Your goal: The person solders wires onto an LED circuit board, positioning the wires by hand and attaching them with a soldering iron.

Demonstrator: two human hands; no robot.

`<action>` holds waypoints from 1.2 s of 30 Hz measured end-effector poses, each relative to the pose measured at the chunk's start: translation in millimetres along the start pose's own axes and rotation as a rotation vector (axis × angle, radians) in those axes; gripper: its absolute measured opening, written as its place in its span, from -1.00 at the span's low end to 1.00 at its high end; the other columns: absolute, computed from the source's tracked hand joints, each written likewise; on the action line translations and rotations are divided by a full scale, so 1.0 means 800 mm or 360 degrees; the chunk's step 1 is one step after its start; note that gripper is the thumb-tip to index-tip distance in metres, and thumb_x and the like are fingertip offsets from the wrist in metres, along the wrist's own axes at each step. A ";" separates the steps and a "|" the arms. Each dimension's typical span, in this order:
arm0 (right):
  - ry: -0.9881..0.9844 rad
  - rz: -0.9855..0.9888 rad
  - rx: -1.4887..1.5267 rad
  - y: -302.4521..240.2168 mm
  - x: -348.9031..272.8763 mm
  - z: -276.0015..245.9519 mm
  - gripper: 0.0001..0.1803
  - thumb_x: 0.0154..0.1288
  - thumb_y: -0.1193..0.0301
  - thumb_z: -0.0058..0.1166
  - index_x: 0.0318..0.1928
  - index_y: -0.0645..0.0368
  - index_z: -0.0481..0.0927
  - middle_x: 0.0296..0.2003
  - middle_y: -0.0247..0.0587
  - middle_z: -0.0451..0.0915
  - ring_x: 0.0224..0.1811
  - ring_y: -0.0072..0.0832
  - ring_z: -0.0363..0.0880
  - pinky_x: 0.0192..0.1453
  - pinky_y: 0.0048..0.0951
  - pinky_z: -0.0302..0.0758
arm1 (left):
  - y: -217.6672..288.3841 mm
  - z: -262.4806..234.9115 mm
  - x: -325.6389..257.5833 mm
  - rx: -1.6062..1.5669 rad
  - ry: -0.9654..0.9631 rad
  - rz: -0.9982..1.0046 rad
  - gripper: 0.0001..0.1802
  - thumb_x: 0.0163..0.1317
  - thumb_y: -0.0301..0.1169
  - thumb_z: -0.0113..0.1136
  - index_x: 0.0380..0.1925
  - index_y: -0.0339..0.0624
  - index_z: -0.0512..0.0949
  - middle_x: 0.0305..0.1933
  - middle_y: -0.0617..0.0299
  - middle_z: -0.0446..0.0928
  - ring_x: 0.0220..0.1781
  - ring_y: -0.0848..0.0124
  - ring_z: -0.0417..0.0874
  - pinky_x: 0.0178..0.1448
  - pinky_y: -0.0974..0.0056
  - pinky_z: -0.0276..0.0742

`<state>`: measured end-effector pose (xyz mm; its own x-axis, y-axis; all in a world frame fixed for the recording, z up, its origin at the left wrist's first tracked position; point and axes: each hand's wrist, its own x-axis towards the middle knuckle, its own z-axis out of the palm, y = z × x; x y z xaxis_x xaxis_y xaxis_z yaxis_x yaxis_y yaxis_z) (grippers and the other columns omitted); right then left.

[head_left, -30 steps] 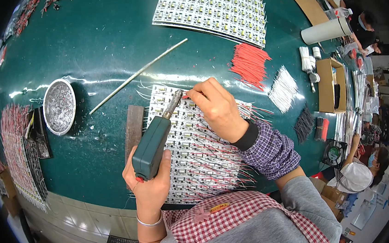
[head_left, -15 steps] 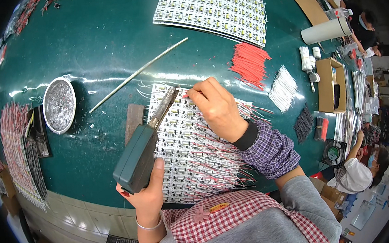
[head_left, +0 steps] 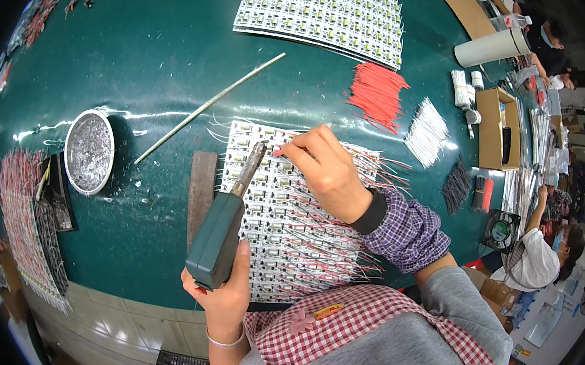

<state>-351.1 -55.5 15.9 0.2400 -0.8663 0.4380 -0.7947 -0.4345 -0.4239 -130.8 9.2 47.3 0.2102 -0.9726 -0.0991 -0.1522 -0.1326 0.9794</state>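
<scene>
Left hand (head_left: 223, 300): grip clenched round green soldering gun (head_left: 221, 229), tip over circuit board panel (head_left: 288, 211).
Right hand (head_left: 326, 172): pinching red wire (head_left: 280, 152) onto panel.
Round tin (head_left: 89, 151): silvery solder scraps, on counter (head_left: 143, 70).
Cardboard box (head_left: 493, 130): dark item inside.

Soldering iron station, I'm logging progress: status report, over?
Left hand grips green soldering iron, tip over circuit board panel. Right hand pinches red wire at panel's top edge. Nothing blocking.
</scene>
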 end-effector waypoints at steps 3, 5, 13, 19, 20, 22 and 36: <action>-0.0010 0.0023 0.0004 -0.002 -0.001 0.001 -0.65 -0.04 0.69 0.13 -0.14 0.34 0.61 -0.26 -0.12 0.54 -0.23 -0.23 0.51 -0.20 -0.33 0.51 | 0.003 -0.001 0.005 0.0039 -0.0131 -0.0031 -0.73 0.08 -0.55 0.49 -0.24 -0.43 0.65 -0.27 0.13 0.69 -0.33 0.47 0.65 -0.26 0.35 0.54; -0.0017 0.0033 -0.0002 -0.003 -0.002 0.001 -0.66 -0.03 0.69 0.13 -0.14 0.33 0.61 -0.26 -0.11 0.54 -0.23 -0.23 0.51 -0.20 -0.33 0.51 | -0.006 0.000 0.004 0.0113 -0.0115 0.0103 -0.75 0.07 -0.57 0.47 -0.25 -0.43 0.64 -0.29 0.12 0.67 -0.32 0.47 0.65 -0.26 0.35 0.54; -0.0040 0.0035 -0.0056 -0.004 -0.002 0.002 -0.63 -0.04 0.69 0.14 -0.12 0.33 0.60 -0.24 -0.12 0.53 -0.21 -0.23 0.51 -0.23 -0.33 0.53 | 0.001 0.001 0.011 0.0101 -0.0221 -0.0038 -0.75 0.09 -0.56 0.44 -0.24 -0.44 0.62 -0.30 0.15 0.64 -0.35 0.47 0.62 -0.27 0.36 0.52; -0.0067 0.0033 -0.0110 -0.007 -0.003 0.002 -0.62 -0.04 0.68 0.16 -0.10 0.33 0.60 -0.23 -0.13 0.53 -0.19 -0.24 0.51 -0.21 -0.35 0.53 | 0.008 -0.002 0.015 0.0190 -0.0296 -0.0067 -0.75 0.10 -0.56 0.44 -0.24 -0.44 0.62 -0.30 0.18 0.64 -0.33 0.51 0.60 -0.26 0.38 0.51; -0.0067 0.0034 -0.0110 -0.007 -0.003 0.002 -0.62 -0.04 0.68 0.16 -0.10 0.33 0.60 -0.23 -0.13 0.53 -0.19 -0.24 0.51 -0.21 -0.35 0.53 | 0.009 -0.002 0.015 0.0211 -0.0327 -0.0071 -0.75 0.10 -0.55 0.44 -0.24 -0.44 0.63 -0.29 0.19 0.64 -0.32 0.52 0.60 -0.26 0.39 0.51; -0.0071 0.0033 -0.0116 -0.008 -0.002 0.001 -0.64 -0.03 0.68 0.16 -0.11 0.32 0.59 -0.23 -0.13 0.52 -0.19 -0.24 0.50 -0.20 -0.35 0.53 | 0.012 -0.001 0.014 0.0162 -0.0291 -0.0107 -0.75 0.10 -0.55 0.45 -0.24 -0.44 0.63 -0.30 0.19 0.65 -0.34 0.52 0.60 -0.27 0.40 0.50; -0.0129 0.0001 -0.0168 -0.007 -0.003 0.001 -0.72 0.06 0.60 0.19 -0.15 0.34 0.58 -0.22 -0.13 0.49 -0.15 -0.27 0.47 -0.16 -0.36 0.54 | 0.011 -0.013 0.002 0.0174 -0.0094 0.0148 -0.72 0.09 -0.52 0.48 -0.21 -0.44 0.67 -0.30 0.12 0.71 -0.35 0.46 0.68 -0.27 0.37 0.56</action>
<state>-346.9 -50.9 16.2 0.2801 -0.8856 0.3705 -0.8482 -0.4090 -0.3365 -122.1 8.0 57.6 0.1332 -0.9908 -0.0219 -0.2732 -0.0580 0.9602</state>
